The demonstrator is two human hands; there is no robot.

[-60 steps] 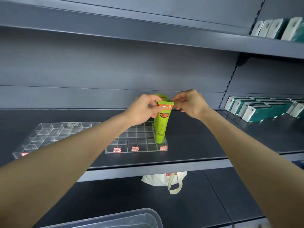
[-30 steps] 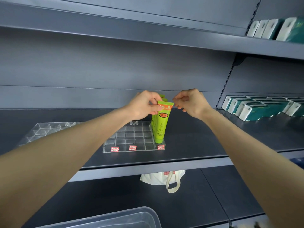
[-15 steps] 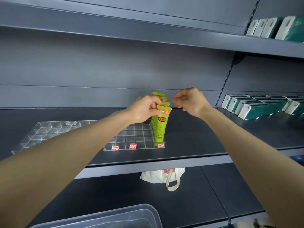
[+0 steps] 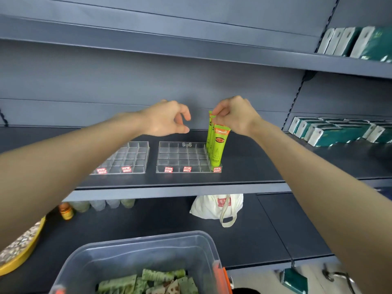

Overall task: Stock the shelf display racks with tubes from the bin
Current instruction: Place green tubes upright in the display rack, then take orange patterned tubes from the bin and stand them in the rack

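- One column in! The near rack (image 4: 182, 158) on the middle shelf (image 4: 246, 166) has a single file of green tubes standing upright in its rightmost column, with the front tube (image 4: 219, 147) right behind the front wall. The exact count is hard to read, as they overlap.
- Everything else in that rack is bare: every column to the left of the green row shows only clear cells.
- The second rack (image 4: 129, 158), just beside it on the left, has no tubes in it at all.
- Down below, the bin (image 4: 135, 249) holds a good pile of loose tubes (image 4: 152, 282), so I judge the job is early, with far more left than done.
- Right hand (image 4: 234, 116): fingertips pinched on the flat top edge of the back tube (image 4: 210, 126), which stands in the row against the others. It looks like a seating or straightening touch.
- The grip sits at the very top of that tube; the body hangs below the fingers, down into the rack.
- Left hand (image 4: 167, 119): fingers loosely curled, nothing in them, hovering above the near rack's bare cells, left of the tube row and clear of it.
- Next, by my reading, comes a trip down to the bin for more stock.
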